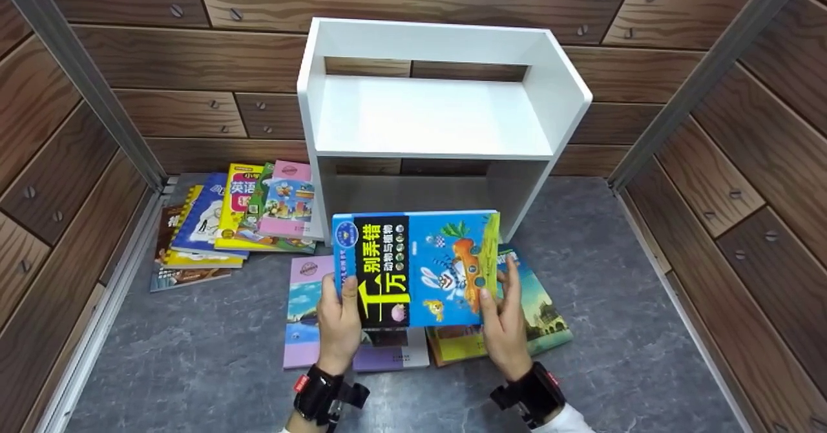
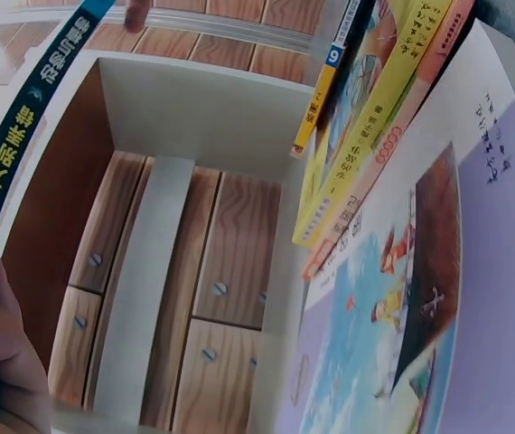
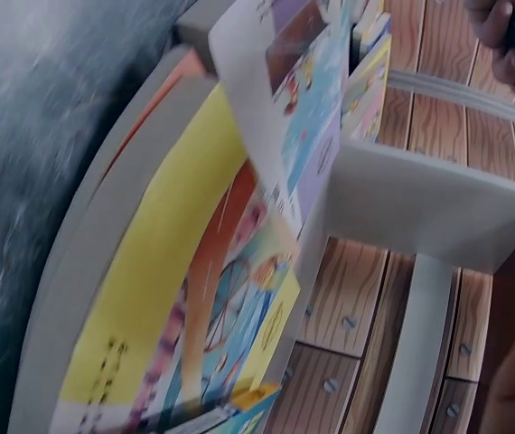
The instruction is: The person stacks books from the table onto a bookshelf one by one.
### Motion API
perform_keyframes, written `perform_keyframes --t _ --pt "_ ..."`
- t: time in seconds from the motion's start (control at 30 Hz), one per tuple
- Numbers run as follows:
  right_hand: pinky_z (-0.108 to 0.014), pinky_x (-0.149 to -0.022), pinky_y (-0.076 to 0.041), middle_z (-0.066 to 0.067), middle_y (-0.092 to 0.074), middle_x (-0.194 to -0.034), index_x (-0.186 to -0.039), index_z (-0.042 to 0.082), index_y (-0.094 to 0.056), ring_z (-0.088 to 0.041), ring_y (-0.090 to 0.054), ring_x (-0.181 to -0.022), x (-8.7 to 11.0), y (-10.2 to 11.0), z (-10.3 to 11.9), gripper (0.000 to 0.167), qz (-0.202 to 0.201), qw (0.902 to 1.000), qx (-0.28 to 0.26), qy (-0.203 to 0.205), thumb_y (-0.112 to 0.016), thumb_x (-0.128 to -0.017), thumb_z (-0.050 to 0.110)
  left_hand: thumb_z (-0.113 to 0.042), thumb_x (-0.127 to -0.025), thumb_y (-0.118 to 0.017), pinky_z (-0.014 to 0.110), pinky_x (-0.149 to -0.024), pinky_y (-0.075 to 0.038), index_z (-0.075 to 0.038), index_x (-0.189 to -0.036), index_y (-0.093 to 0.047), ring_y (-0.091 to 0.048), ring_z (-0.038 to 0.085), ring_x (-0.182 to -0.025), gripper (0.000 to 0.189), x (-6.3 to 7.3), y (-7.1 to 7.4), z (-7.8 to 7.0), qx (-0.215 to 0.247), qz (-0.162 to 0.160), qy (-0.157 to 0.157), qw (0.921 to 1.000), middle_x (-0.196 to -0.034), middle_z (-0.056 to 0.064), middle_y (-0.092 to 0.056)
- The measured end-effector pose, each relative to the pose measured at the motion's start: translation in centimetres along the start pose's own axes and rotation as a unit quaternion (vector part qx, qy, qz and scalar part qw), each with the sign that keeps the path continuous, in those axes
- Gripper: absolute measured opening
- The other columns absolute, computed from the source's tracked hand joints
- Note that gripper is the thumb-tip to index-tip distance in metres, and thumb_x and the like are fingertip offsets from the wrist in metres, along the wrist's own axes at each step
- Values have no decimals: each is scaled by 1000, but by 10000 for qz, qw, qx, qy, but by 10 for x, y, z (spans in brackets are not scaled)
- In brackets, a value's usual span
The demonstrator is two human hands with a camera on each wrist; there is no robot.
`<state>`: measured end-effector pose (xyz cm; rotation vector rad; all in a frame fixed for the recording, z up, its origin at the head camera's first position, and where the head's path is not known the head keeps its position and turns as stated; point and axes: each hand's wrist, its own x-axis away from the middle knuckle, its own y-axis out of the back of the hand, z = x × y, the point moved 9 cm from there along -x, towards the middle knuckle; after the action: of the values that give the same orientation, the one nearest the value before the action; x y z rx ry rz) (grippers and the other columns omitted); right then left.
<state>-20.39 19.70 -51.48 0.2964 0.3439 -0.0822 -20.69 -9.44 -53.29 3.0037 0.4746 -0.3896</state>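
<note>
In the head view, both hands hold a blue children's book with a black title panel, sideways in front of a white shelf. My left hand grips its left edge, thumb on the cover. The right hand grips the opposite edge, thumb on the cover and fingers behind. The book's dark spine rises beside the left fingers in the left wrist view. Beneath the book lie several others, including a purple-edged book and a green-toned book, partly hidden by it.
Left of the shelf lies an overlapping row of books, among them a blue book, a yellow book and a pink book. Wood-patterned walls and metal corner posts enclose the grey floor.
</note>
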Motion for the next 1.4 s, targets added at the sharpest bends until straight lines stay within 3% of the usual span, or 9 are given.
perform_keyframes --t 0.27,0.4,0.53,0.67,0.83,1.03,1.2,1.3,1.4 --pt "-19 -92 -38 -51 -17 -184 -178 -20 -13 8 -48 -116 -2 -2 16 63 -62 9988 275 407 -41 -124 -2 -5 -125 -39 23 -88 -52 12 -155 -43 -63 12 -102 34 -2 -3 -10 34 28 149 9999 -127 28 -69" --pt "-8 -99 -42 -51 -34 -176 -174 -21 -31 18 -52 -118 -7 2 20 55 -167 9983 -18 559 -43 -123 -4 -6 -126 -36 41 -118 -59 8 -171 -28 -69 39 -134 48 -4 -4 -19 132 164 214 9995 -151 36 -61" --pt "-8 -117 -46 -47 -54 -158 -164 -20 -50 16 -56 -133 -15 8 29 48 -185 9959 -108 884 -51 -117 -10 -6 -125 -40 79 -141 -34 9 -174 -27 -33 65 -172 53 -7 -5 -30 272 402 257 9985 -180 44 -35" --pt "-15 -135 -34 -41 -53 -167 -171 -13 -46 12 -45 -156 -22 14 37 71 163 9953 315 903 -74 -107 -5 -9 -123 -49 81 -143 -24 7 -180 -20 -12 62 -180 65 -14 -5 -46 472 716 299 9959 -190 41 -16" --pt "-15 -133 -38 -42 -44 -177 -178 -11 -36 -23 -52 -166 -33 22 49 116 641 9850 969 1274 -102 -82 -4 -22 -121 -58 83 -142 -24 -2 -185 -19 -15 58 -182 78 -26 -4 -55 454 1074 -50 9932 -194 32 -16" --pt "-9 -123 -46 -49 -49 -169 -170 -21 -39 -62 -65 -141 -47 33 69 110 379 9682 1586 1896 -101 -80 -9 -28 -119 -62 66 -137 -47 -6 -187 -21 -49 47 -171 83 -44 -9 -62 161 1515 -819 9849 -189 27 -39" --pt "-50 -126 -60 -49 -50 -169 -168 -22 -41 -64 -64 -142 -65 41 76 106 313 9640 1915 1819 -99 -82 -4 -19 -116 -68 59 -129 -57 7 -185 -8 -65 49 -156 95 -56 -17 -94 -246 2044 -847 9749 -185 34 -40" --pt "-78 -121 -53 -49 -52 -167 -167 -23 -42 -66 -62 -145 -79 45 81 105 264 9590 2100 1884 -99 -82 1 -17 -111 -79 53 -125 -61 12 -183 -3 -69 49 -151 109 -67 -21 -105 -483 2278 -1010 9673 -186 37 -35" --pt "-85 -124 -48 -47 -54 -167 -167 -22 -43 -67 -60 -148 -94 48 87 103 280 9528 2257 2013 -97 -83 7 -16 -102 -92 54 -127 -60 12 -183 0 -66 48 -154 125 -79 -24 -115 -616 2462 -1182 9600 -190 35 -28"
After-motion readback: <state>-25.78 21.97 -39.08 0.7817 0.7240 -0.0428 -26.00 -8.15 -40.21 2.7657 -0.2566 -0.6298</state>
